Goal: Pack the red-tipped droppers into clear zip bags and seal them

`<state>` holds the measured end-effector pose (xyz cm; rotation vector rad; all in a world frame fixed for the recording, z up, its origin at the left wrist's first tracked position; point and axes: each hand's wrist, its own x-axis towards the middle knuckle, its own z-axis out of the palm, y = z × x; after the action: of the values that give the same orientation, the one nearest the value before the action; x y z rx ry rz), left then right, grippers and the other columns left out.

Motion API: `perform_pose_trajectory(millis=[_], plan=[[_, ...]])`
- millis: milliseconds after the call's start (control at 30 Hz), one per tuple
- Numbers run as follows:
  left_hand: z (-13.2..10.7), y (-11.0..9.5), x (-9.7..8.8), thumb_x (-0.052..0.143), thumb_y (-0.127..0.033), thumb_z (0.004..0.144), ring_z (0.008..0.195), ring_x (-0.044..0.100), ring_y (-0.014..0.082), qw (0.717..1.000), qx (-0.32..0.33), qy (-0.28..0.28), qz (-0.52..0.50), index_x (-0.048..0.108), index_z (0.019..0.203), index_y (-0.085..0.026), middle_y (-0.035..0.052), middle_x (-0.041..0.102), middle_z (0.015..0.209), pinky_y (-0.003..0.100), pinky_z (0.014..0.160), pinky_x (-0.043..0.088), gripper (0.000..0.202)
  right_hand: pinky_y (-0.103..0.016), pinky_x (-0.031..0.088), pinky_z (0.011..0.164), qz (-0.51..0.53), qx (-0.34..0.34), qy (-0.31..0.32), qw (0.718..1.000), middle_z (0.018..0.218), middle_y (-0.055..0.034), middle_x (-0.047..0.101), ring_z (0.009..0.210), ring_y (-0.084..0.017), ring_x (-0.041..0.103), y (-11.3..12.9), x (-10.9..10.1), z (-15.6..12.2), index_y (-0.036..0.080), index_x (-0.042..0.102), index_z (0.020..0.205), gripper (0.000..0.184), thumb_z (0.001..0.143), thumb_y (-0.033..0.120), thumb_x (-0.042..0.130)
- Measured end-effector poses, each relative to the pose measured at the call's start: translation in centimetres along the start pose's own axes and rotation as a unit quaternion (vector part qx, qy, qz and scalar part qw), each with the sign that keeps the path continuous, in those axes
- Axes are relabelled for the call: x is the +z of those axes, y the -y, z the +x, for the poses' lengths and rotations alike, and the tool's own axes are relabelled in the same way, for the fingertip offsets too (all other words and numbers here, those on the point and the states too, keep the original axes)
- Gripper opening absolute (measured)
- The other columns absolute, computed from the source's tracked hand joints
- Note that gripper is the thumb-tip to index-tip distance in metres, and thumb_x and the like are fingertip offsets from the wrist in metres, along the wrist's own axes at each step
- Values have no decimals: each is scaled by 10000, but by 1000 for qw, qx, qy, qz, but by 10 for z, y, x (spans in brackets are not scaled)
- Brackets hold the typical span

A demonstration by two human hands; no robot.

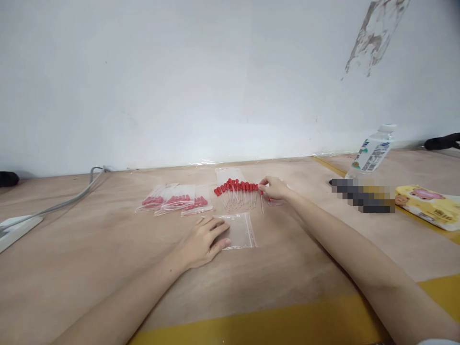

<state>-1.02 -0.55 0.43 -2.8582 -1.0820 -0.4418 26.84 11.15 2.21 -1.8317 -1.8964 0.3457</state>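
A row of several glass droppers with red rubber bulbs (237,189) lies on the wooden table (108,249). My right hand (273,188) is at the right end of that row, fingers pinched on the last dropper. My left hand (203,239) rests flat with fingers spread, its fingertips on the left edge of an empty clear zip bag (241,231) lying just in front of the row. Three filled bags of red-bulbed droppers (175,201) lie side by side to the left of the row.
A white plastic bottle (373,152) stands at the right near the wall. A yellow tissue pack (429,205) lies beyond it. A grey cable (68,200) and white power strip (16,230) sit at the left. Yellow tape (251,326) marks the near table edge.
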Motion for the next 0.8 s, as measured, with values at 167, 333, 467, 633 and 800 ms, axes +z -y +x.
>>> perform_pose_trajectory(millis=[167,333,467,633,800], plan=[[-1,9,2,455,-468,861,1272,321,256,996,-10,27,-84,431,1289,-242,65,361,1387,443,1031,298,485,-214,426,497,367,-34,9,929,741,-10,643,508,-77,513,-3,-15,-30,198,437,866,189,820,376,486],[2,6,1,439,-490,861,1278,324,247,991,-45,69,-108,401,1312,-258,63,343,1401,444,1030,304,509,-222,436,522,545,12,-86,834,666,35,621,504,-75,528,-20,5,-70,214,415,852,409,653,481,653],[4,4,2,452,-492,853,1270,333,259,991,-58,63,-99,429,1293,-267,63,367,1386,456,1022,308,495,-230,434,552,594,35,-102,797,682,27,633,520,-71,525,-23,19,-87,206,456,836,447,592,494,696],[4,2,4,450,-493,854,1261,342,261,992,-60,57,-91,437,1286,-265,68,374,1380,455,1023,304,489,-233,423,522,620,48,-69,780,677,23,628,514,-78,528,-13,26,-91,206,453,816,428,593,469,706],[6,3,5,435,-483,864,1250,351,264,993,-54,52,-88,400,1310,-252,74,381,1374,468,1013,308,504,-285,479,659,640,45,36,766,759,4,636,629,-107,600,-6,29,-99,213,443,837,408,613,418,716]])
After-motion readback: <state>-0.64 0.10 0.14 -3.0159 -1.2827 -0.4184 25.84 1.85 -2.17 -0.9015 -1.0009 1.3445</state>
